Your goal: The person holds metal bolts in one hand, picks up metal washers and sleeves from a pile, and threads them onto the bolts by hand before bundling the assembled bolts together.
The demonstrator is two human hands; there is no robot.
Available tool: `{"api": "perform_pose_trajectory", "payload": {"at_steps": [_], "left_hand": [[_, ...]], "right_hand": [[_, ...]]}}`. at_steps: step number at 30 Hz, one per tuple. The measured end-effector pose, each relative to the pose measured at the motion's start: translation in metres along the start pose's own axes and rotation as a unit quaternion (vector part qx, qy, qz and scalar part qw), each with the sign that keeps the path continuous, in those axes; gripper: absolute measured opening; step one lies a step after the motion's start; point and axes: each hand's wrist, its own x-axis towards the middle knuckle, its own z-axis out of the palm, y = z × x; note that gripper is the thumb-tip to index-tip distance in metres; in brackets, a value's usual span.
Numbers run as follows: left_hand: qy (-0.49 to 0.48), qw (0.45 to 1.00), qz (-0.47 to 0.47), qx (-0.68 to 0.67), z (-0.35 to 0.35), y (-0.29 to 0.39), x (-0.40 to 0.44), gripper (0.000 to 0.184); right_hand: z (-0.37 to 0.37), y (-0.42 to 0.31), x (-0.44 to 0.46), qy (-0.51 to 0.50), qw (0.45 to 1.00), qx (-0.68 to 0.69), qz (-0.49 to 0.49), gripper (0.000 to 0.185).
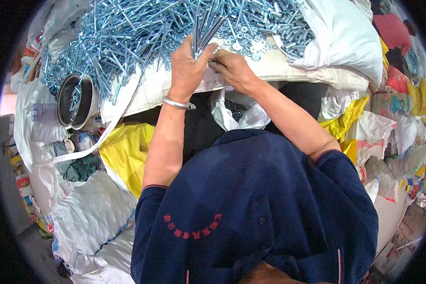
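Observation:
My left hand (187,66), with a metal bangle at its wrist, is closed around an upright bundle of long silver bolts (204,29). Right beside it, my right hand (235,72) has its fingers curled in near the left thumb. What those fingers pinch, if anything, is hidden. Beyond both hands spreads a big heap of loose long bolts (123,35). Flat washers (256,47) lie scattered just past my right hand, and short metal sleeves (296,35) are piled farther right.
A metal bowl (95,102) with a few small parts in it stands at the left. The pale cloth edge (288,71) of the work surface runs below my hands. A stuffed white sack (345,42) borders the right side. Yellow sacks (130,146) and white sacks (90,213) lie around me.

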Motion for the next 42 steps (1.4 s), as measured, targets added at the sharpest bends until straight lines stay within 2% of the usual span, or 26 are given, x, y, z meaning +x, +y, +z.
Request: {"api": "perform_pose_trajectory", "payload": {"at_steps": [3, 5, 6, 9, 11, 15, 17, 18, 19, 20, 21, 23, 24, 25, 26, 28, 32, 35, 36, 37, 38, 40, 42], "left_hand": [[0.006, 1.0, -0.003, 0.007, 0.002, 0.001, -0.002, 0.03], [0.019, 0.998, -0.026, 0.044, 0.003, 0.0, -0.002, 0.028], [0.008, 0.998, -0.068, 0.01, 0.003, -0.001, -0.001, 0.027], [0.021, 0.999, -0.012, 0.02, 0.006, 0.002, -0.004, 0.025], [0.015, 0.999, -0.035, 0.005, 0.005, 0.011, -0.008, 0.029], [0.011, 0.992, -0.104, -0.069, 0.004, 0.02, -0.022, 0.033], [-0.001, 0.991, -0.117, -0.062, 0.001, 0.009, -0.032, 0.034], [-0.01, 0.985, -0.152, -0.079, 0.001, 0.002, -0.038, 0.037], [-0.019, 0.978, -0.186, -0.095, 0.002, -0.003, -0.044, 0.04], [-0.038, 0.98, -0.183, -0.067, 0.002, -0.005, -0.049, 0.043], [-0.039, 0.98, -0.182, -0.068, 0.002, -0.003, -0.054, 0.043], [-0.049, 0.931, -0.289, -0.218, 0.007, 0.004, -0.063, 0.04], [-0.037, 0.914, -0.311, -0.257, 0.011, 0.006, -0.067, 0.034], [-0.036, 0.915, -0.31, -0.256, 0.012, 0.008, -0.069, 0.034], [-0.045, 0.92, -0.306, -0.241, 0.013, 0.009, -0.071, 0.032], [-0.049, 0.919, -0.304, -0.245, 0.014, 0.009, -0.074, 0.027], [-0.049, 0.916, -0.325, -0.231, 0.01, 0.008, -0.081, 0.025], [-0.037, 0.931, -0.307, -0.196, 0.007, 0.007, -0.084, 0.024], [-0.039, 0.929, -0.313, -0.196, 0.004, 0.007, -0.085, 0.024], [-0.042, 0.926, -0.319, -0.196, 0.003, 0.007, -0.086, 0.023], [-0.041, 0.926, -0.319, -0.197, 0.003, 0.007, -0.087, 0.023], [-0.051, 0.922, -0.317, -0.216, 0.002, 0.009, -0.089, 0.022], [-0.056, 0.918, -0.315, -0.233, 0.003, 0.011, -0.092, 0.022]], "right_hand": [[0.005, 0.0, 0.0, 0.032, 0.998, -0.049, -0.03, 0.018], [0.006, -0.003, 0.001, 0.048, 0.992, -0.102, -0.052, 0.021], [0.006, -0.003, 0.001, 0.039, 0.993, -0.1, -0.043, 0.022], [0.003, -0.008, -0.001, 0.027, 0.994, -0.1, -0.026, 0.024], [-0.004, -0.019, -0.009, -0.009, 0.996, -0.089, 0.024, 0.024], [-0.03, -0.03, -0.028, -0.034, 0.99, -0.134, 0.013, 0.027], [-0.053, -0.032, -0.034, -0.113, 0.987, -0.112, 0.002, 0.031], [-0.063, -0.015, -0.034, -0.086, 0.99, -0.113, -0.004, 0.033], [-0.075, -0.003, -0.03, -0.018, 0.985, -0.17, -0.032, 0.03], [-0.091, 0.001, -0.025, 0.024, 0.985, -0.172, 0.012, 0.025], [-0.106, 0.023, -0.014, 0.071, 0.966, -0.244, -0.044, 0.018], [-0.128, 0.038, 0.0, 0.099, 0.952, -0.287, -0.052, 0.013], [-0.135, 0.044, 0.005, 0.098, 0.921, -0.372, -0.056, 0.012], [-0.138, 0.051, 0.009, 0.095, 0.884, -0.453, -0.061, 0.01], [-0.138, 0.057, 0.012, 0.094, 0.885, -0.452, -0.063, 0.01], [-0.133, 0.07, 0.016, 0.068, 0.842, -0.531, -0.064, 0.011], [-0.13, 0.084, 0.019, 0.059, 0.821, -0.564, -0.063, 0.012], [-0.131, 0.072, 0.014, 0.067, 0.846, -0.527, -0.046, 0.015], [-0.13, 0.054, 0.008, 0.052, 0.939, -0.338, 0.047, 0.018], [-0.128, 0.039, 0.001, 0.034, 0.981, -0.131, 0.138, 0.022], [-0.124, 0.032, -0.007, 0.032, 0.981, -0.131, 0.139, 0.022], [-0.117, 0.016, -0.021, 0.012, 0.988, 0.081, 0.132, 0.027], [-0.112, -0.011, -0.035, 0.001, 0.984, 0.114, 0.139, 0.025]]}}
